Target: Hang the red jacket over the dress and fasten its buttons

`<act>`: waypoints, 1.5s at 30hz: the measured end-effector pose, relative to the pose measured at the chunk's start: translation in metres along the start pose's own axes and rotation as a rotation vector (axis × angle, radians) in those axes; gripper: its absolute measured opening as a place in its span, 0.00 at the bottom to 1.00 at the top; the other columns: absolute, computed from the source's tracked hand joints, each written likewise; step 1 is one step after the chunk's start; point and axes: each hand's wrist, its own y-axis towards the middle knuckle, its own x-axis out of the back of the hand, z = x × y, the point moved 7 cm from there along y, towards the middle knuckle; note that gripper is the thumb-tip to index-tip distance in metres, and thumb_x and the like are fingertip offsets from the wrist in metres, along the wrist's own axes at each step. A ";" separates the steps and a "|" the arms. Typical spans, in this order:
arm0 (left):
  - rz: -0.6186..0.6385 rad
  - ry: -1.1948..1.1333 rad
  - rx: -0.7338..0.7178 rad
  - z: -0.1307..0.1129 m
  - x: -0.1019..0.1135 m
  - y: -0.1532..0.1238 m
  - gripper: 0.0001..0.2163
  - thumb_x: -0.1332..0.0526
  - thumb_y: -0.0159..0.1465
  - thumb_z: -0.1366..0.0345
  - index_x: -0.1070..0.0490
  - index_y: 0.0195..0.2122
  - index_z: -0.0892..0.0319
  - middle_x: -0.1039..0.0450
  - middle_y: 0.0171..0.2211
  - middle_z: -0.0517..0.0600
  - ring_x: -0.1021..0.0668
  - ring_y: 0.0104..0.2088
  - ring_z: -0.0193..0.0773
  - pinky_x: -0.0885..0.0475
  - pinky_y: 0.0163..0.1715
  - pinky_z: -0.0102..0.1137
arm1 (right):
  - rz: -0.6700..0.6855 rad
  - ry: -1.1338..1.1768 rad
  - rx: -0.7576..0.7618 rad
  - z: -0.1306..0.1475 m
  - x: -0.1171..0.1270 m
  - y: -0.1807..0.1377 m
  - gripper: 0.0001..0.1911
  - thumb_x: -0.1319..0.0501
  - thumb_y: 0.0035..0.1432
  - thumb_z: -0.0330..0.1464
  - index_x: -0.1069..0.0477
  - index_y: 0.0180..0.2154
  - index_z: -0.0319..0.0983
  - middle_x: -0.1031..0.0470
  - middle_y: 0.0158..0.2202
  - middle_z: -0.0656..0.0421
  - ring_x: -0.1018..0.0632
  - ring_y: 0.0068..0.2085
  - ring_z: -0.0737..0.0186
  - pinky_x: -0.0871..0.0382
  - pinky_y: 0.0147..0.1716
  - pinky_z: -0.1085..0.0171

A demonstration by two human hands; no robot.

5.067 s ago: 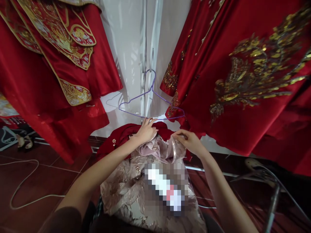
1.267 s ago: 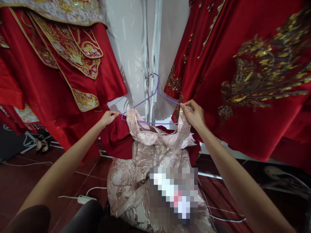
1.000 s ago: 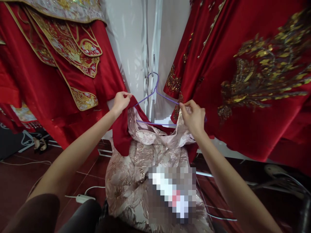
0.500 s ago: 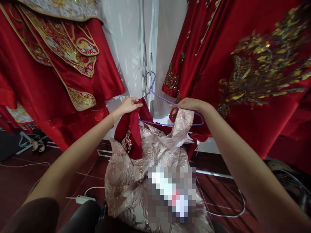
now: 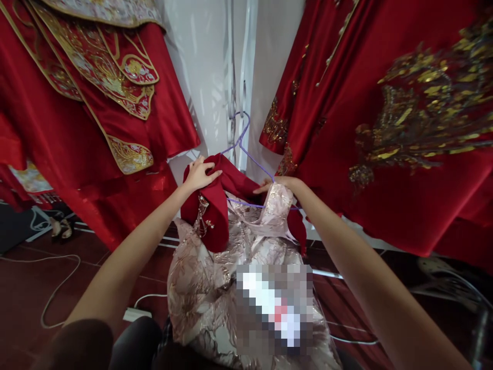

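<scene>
The red cloth (image 5: 215,216) is draped over the left end of the hanger (image 5: 256,163), where its top is covered by the left hand (image 5: 201,174), thumb and forefinger apart; whether it is gripped cannot be told. The dress (image 5: 204,288) is spread below, its one visible strap (image 5: 279,199) placed near the hanger's right end. At that strap's top the right hand (image 5: 284,182) is set, fingers outstretched, its hold partly hidden. The hanger is flanked by red gowns (image 5: 171,118).
</scene>
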 end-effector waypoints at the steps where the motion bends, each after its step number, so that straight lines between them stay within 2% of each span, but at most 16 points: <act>1: -0.004 0.011 -0.010 -0.002 0.000 -0.002 0.16 0.44 0.59 0.51 0.31 0.26 0.59 0.35 0.35 0.53 0.32 0.44 0.46 0.42 0.47 0.38 | -0.041 -0.023 -0.039 -0.005 0.007 -0.001 0.19 0.33 0.37 0.48 0.32 0.24 0.41 0.34 0.16 0.62 0.30 0.21 0.61 0.35 0.21 0.61; 4: -0.001 0.063 -0.024 -0.007 -0.002 -0.008 0.15 0.45 0.60 0.52 0.30 0.30 0.59 0.36 0.36 0.54 0.33 0.45 0.47 0.43 0.47 0.39 | -0.423 -0.131 -0.108 -0.005 0.044 -0.014 0.19 0.36 0.44 0.44 0.34 0.37 0.41 0.30 0.25 0.58 0.27 0.28 0.57 0.33 0.28 0.59; 6: 0.007 0.113 -0.026 -0.009 -0.003 -0.010 0.14 0.46 0.61 0.53 0.29 0.33 0.59 0.36 0.37 0.55 0.33 0.45 0.47 0.43 0.46 0.39 | -0.590 -0.219 -0.051 0.007 0.059 -0.028 0.19 0.38 0.48 0.38 0.36 0.43 0.40 0.28 0.32 0.56 0.26 0.33 0.55 0.34 0.32 0.58; 9: 0.020 0.184 -0.037 -0.012 -0.004 -0.011 0.12 0.47 0.63 0.57 0.30 0.36 0.59 0.36 0.38 0.55 0.32 0.45 0.47 0.43 0.45 0.38 | -0.575 -0.389 0.082 0.019 0.064 -0.043 0.16 0.42 0.50 0.29 0.36 0.43 0.40 0.29 0.39 0.54 0.27 0.40 0.54 0.35 0.36 0.59; 13: 0.032 0.221 -0.074 -0.011 -0.004 -0.009 0.10 0.48 0.63 0.59 0.30 0.36 0.58 0.36 0.37 0.54 0.31 0.42 0.46 0.42 0.44 0.37 | -0.591 -0.565 0.038 -0.009 0.089 -0.063 0.17 0.46 0.48 0.21 0.34 0.41 0.37 0.30 0.39 0.51 0.29 0.41 0.55 0.37 0.37 0.61; 18: 0.028 0.259 -0.097 -0.013 -0.009 -0.008 0.11 0.49 0.63 0.59 0.31 0.37 0.57 0.36 0.36 0.55 0.31 0.42 0.47 0.41 0.43 0.38 | -0.604 -0.486 -0.017 -0.043 0.127 -0.079 0.17 0.44 0.42 0.18 0.32 0.38 0.36 0.32 0.39 0.50 0.32 0.37 0.62 0.38 0.39 0.65; 20: 0.017 0.272 -0.083 -0.015 -0.010 -0.010 0.11 0.49 0.63 0.60 0.31 0.38 0.58 0.36 0.37 0.56 0.31 0.42 0.48 0.41 0.43 0.39 | -0.615 -0.445 -0.052 -0.042 0.138 -0.083 0.17 0.40 0.39 0.18 0.31 0.35 0.35 0.32 0.37 0.50 0.33 0.34 0.64 0.37 0.38 0.65; 22: 0.012 0.286 -0.067 -0.018 -0.011 -0.011 0.11 0.49 0.63 0.60 0.31 0.39 0.58 0.36 0.38 0.57 0.31 0.43 0.49 0.41 0.44 0.40 | -0.536 -0.392 -0.075 -0.035 0.141 -0.085 0.15 0.37 0.38 0.20 0.29 0.32 0.35 0.30 0.32 0.52 0.33 0.31 0.65 0.37 0.36 0.65; 25: 0.018 0.315 -0.052 -0.022 -0.012 -0.014 0.12 0.50 0.64 0.60 0.31 0.40 0.59 0.36 0.38 0.58 0.30 0.43 0.50 0.40 0.44 0.41 | -0.221 -0.236 -0.133 -0.030 0.125 -0.085 0.09 0.40 0.44 0.24 0.27 0.32 0.35 0.27 0.28 0.55 0.30 0.29 0.66 0.38 0.33 0.65; 27: 0.020 0.339 -0.044 -0.027 -0.013 -0.016 0.13 0.50 0.64 0.60 0.31 0.41 0.60 0.36 0.39 0.59 0.30 0.43 0.50 0.39 0.43 0.41 | -0.018 -0.117 -0.158 -0.028 0.105 -0.084 0.10 0.44 0.48 0.24 0.26 0.32 0.35 0.24 0.30 0.55 0.28 0.29 0.66 0.37 0.33 0.66; 29: 0.012 0.365 -0.032 -0.032 -0.012 -0.019 0.13 0.50 0.64 0.60 0.31 0.42 0.60 0.36 0.40 0.60 0.30 0.42 0.50 0.39 0.43 0.42 | 0.094 -0.044 -0.145 -0.023 0.082 -0.080 0.12 0.47 0.48 0.23 0.26 0.31 0.36 0.23 0.31 0.56 0.26 0.30 0.66 0.36 0.33 0.67; 33: -0.004 0.398 0.000 -0.041 -0.012 -0.026 0.13 0.51 0.64 0.61 0.32 0.43 0.61 0.36 0.42 0.61 0.29 0.42 0.52 0.38 0.43 0.42 | 0.016 -0.046 -0.133 0.007 0.027 -0.072 0.13 0.50 0.48 0.24 0.28 0.30 0.38 0.23 0.30 0.57 0.25 0.29 0.62 0.35 0.30 0.67; 36: -0.003 0.399 0.030 -0.040 -0.010 -0.028 0.12 0.50 0.64 0.63 0.32 0.43 0.61 0.36 0.43 0.62 0.30 0.44 0.53 0.38 0.43 0.42 | 0.066 -0.008 -0.051 0.054 -0.027 -0.080 0.13 0.52 0.49 0.25 0.30 0.31 0.39 0.24 0.27 0.57 0.25 0.26 0.61 0.37 0.28 0.67; 38: 0.011 0.378 0.040 -0.037 -0.007 -0.028 0.12 0.49 0.63 0.63 0.32 0.43 0.61 0.36 0.43 0.62 0.30 0.45 0.53 0.38 0.43 0.43 | 0.067 0.053 -0.022 0.079 -0.048 -0.090 0.13 0.53 0.52 0.26 0.32 0.34 0.40 0.26 0.24 0.58 0.26 0.24 0.61 0.37 0.26 0.67; 42: 0.017 0.299 0.045 -0.035 -0.002 -0.029 0.12 0.49 0.63 0.61 0.31 0.42 0.59 0.37 0.44 0.61 0.32 0.47 0.54 0.38 0.45 0.44 | -0.024 0.101 -0.005 0.093 -0.048 -0.103 0.07 0.51 0.55 0.33 0.36 0.34 0.41 0.26 0.29 0.57 0.24 0.30 0.59 0.36 0.30 0.66; 45: -0.014 0.226 0.079 -0.040 0.000 -0.034 0.13 0.44 0.59 0.58 0.30 0.41 0.59 0.38 0.46 0.61 0.35 0.51 0.57 0.41 0.49 0.48 | -0.144 0.077 -0.072 0.073 -0.029 -0.104 0.20 0.43 0.51 0.43 0.39 0.44 0.40 0.26 0.33 0.55 0.24 0.32 0.56 0.35 0.30 0.64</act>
